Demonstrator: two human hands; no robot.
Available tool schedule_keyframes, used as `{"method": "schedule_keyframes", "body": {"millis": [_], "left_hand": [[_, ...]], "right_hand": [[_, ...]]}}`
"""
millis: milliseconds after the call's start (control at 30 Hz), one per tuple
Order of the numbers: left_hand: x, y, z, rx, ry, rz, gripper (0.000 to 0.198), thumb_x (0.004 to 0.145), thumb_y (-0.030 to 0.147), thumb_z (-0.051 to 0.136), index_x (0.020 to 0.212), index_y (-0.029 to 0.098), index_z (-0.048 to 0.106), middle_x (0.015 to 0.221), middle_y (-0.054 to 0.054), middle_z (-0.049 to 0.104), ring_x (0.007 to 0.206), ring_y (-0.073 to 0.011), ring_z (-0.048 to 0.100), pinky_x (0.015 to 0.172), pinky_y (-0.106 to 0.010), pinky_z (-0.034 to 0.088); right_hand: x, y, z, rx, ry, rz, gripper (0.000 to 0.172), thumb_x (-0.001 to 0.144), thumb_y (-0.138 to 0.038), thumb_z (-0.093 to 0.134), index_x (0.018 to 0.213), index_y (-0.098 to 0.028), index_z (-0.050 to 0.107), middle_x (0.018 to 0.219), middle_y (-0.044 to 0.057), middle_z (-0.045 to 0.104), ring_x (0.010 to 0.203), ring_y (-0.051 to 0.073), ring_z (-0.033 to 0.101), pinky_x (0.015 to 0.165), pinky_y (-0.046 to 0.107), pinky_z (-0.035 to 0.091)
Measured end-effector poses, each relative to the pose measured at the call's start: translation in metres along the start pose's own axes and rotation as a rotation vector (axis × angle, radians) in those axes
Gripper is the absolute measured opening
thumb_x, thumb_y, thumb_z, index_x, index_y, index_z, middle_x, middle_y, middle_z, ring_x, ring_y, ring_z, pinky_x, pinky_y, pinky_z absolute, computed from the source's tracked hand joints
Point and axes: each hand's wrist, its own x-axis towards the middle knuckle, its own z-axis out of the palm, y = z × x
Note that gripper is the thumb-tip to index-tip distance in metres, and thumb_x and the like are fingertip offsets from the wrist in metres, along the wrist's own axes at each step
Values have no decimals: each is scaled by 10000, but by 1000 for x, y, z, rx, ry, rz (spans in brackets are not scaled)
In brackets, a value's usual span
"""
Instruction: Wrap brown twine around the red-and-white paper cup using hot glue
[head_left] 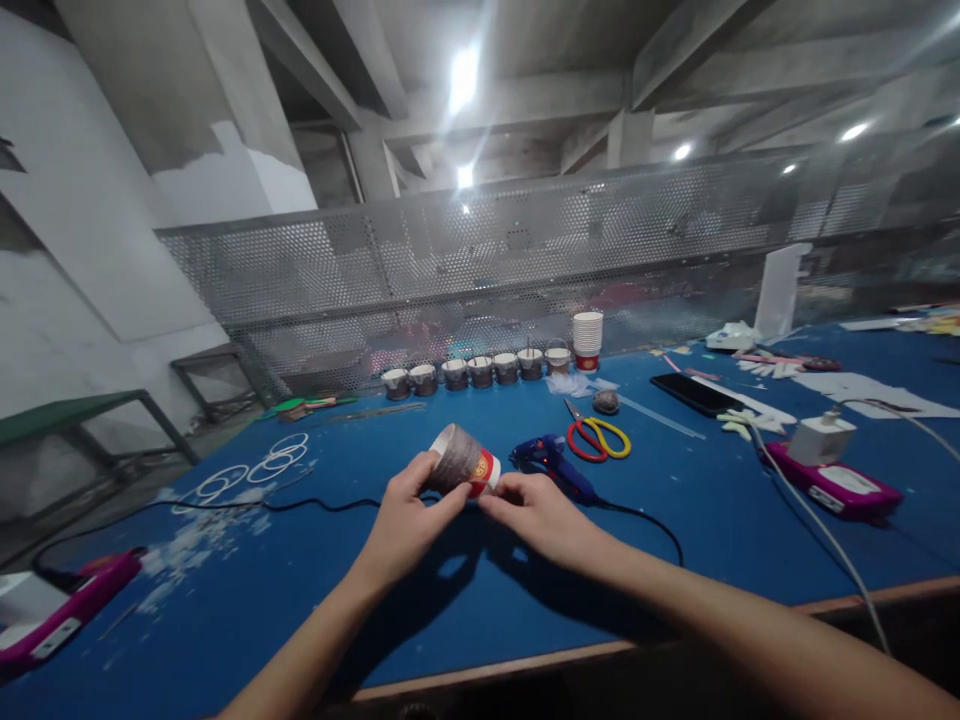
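A paper cup (461, 458) lies tilted on its side above the blue table, its rim to the left and its base to the right. Grey-brown yarn or cord wraps most of its wall, and a red printed band shows near the base. My left hand (415, 508) grips the wrapped part, thumb in front. At the base end, the fingers of my right hand (536, 510) are closed against the cup; any strand between them is too small to make out. Just beyond the right hand lies a blue glue gun (551, 462). Scissors (600, 438) with red and yellow handles and a ball of grey yarn (606, 402) are farther back.
Several wrapped cups (480, 373) stand in a row at the back beside a stack of paper cups (588, 340). White rings (281, 458) and scraps lie left. A black phone (694, 394) and pink power strips (832, 482) are around. A black cable (322, 505) crosses the table.
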Motion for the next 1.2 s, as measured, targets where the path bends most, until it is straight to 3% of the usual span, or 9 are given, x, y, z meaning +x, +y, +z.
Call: {"method": "schedule_keyframes", "body": {"millis": [67,167,400,533,633,700,900,1067,1200], "left_hand": [[1,0,-9,39,24,16,200,679,317,663,804,162,670,805,-26,673,754,-191,600,725,-271,451],[5,-6,-29,118,113,-25,228,650,356,664,778,168,649,717,6,635,689,-174,560,676,-261,429],[16,-24,-83,253,274,-141,244,584,394,663,681,185,581,613,45,515,623,-149,464,606,-240,350],[18,-33,-108,288,357,-221,242,590,367,662,702,170,579,616,55,498,641,-132,428,614,-223,322],[18,-39,-115,250,382,-253,242,588,335,653,736,157,585,639,52,522,660,-131,436,635,-221,327],[18,-42,-112,244,352,-248,228,596,330,656,721,155,580,635,54,517,658,-128,436,638,-222,327],[17,-38,-72,196,162,-175,254,620,387,667,724,161,618,647,37,565,633,-145,481,606,-243,346],[21,-21,-32,77,-40,-150,229,646,386,673,693,168,621,649,32,578,632,-145,506,607,-244,379],[28,-17,-12,18,-141,-207,247,694,415,637,674,169,622,629,30,561,624,-141,502,590,-237,378]], "right_hand": [[3,-2,-3,148,-90,39,281,884,-287,492,640,-162,553,564,-20,531,510,103,462,508,218,344],[-6,2,-19,171,-159,85,264,873,-289,502,650,-155,549,578,-22,531,527,96,458,536,210,353],[-62,17,-57,56,-444,322,319,909,-390,459,773,-147,615,512,-30,513,450,82,395,477,197,323],[-91,7,-80,-74,-531,362,286,886,-369,498,793,-185,696,524,2,588,504,125,505,500,214,388],[-93,-1,-99,-80,-473,269,240,839,-344,556,977,-232,717,803,46,722,691,178,632,615,250,483],[-84,1,-106,-94,-389,210,277,820,-367,575,1026,-234,704,951,56,724,801,200,659,703,276,510],[-22,38,-93,-428,77,204,309,789,-388,579,959,-151,683,928,109,693,822,242,636,722,327,480],[23,59,-66,-200,-50,283,288,743,-358,626,903,-125,678,696,41,652,621,171,577,543,249,412],[36,64,-56,-129,-59,293,208,764,-323,575,750,-138,671,576,-1,583,513,123,501,477,226,364]]}}
